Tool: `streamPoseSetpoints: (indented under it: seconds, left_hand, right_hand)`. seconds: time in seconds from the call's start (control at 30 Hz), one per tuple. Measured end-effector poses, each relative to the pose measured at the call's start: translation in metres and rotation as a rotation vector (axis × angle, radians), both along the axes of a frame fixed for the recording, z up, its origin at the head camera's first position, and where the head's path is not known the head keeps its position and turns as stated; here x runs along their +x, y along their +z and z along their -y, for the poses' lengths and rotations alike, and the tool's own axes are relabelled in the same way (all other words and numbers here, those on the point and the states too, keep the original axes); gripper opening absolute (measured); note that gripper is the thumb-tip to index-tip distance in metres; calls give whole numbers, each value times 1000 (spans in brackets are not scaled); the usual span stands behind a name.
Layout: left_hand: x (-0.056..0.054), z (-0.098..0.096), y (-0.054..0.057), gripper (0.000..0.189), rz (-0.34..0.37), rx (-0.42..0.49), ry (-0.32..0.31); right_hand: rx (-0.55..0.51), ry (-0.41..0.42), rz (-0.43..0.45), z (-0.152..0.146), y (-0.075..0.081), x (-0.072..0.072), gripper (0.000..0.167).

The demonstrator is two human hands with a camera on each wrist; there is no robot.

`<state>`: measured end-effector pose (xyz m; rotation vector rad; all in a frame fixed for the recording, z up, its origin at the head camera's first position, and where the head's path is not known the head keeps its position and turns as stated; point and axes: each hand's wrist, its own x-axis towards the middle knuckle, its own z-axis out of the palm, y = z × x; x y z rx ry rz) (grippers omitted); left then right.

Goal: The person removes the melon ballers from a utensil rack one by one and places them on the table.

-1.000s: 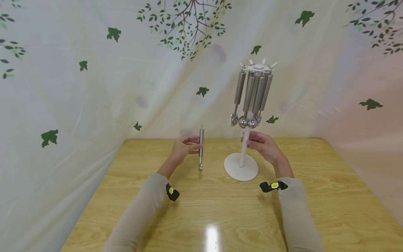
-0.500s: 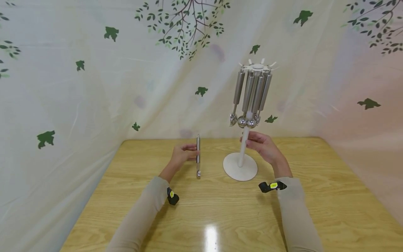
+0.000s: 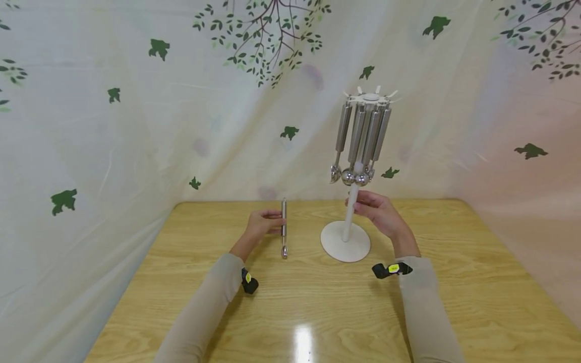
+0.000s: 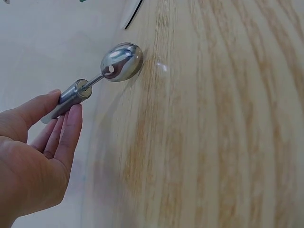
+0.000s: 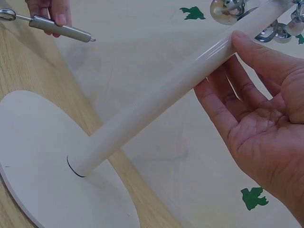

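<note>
My left hand (image 3: 263, 223) pinches the steel handle of a melon baller (image 3: 284, 222) between thumb and fingers, holding it upright with the bowl down. In the left wrist view the shiny round bowl (image 4: 122, 62) shows a small hole and hangs close to the table; whether it touches cannot be told. To the right stands a white utensil stand (image 3: 346, 242) with a round base. My right hand (image 3: 381, 214) holds its pole (image 5: 156, 104) below the hanging tools, thumb on one side and fingers on the other. Several steel-handled utensils (image 3: 358, 136) hang around the stand's top.
The wooden table (image 3: 254, 322) extends to both sides and toward the front. Behind it hangs a pale curtain (image 3: 245, 151) printed with leaves and branches, close to the table's back edge. The stand's top hooks (image 3: 371, 96) spread outward.
My left hand has lowered the melon baller toward the table, moving it slightly left and nearer. The right hand keeps its hold on the pole, and the stand looks unmoved.
</note>
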<state>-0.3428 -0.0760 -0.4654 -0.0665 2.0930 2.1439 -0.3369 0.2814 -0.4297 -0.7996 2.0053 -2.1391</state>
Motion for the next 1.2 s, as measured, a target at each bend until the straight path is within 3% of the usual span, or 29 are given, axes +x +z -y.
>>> streamPoseSetpoints:
  seconds: [0.23,0.6,1.2]
  left_hand:
    - [-3,1,-1,34,8,-16,20]
    - [-7,-2,-14,35,-28,-92,57]
    - [-2,-16,-15,32,-212,-442,44]
  right_hand:
    - [12,2,2,-1,1,-1,35]
    - [24,-8,11,2,-1,1,32]
    - [-18,16,5,0,1,2,33]
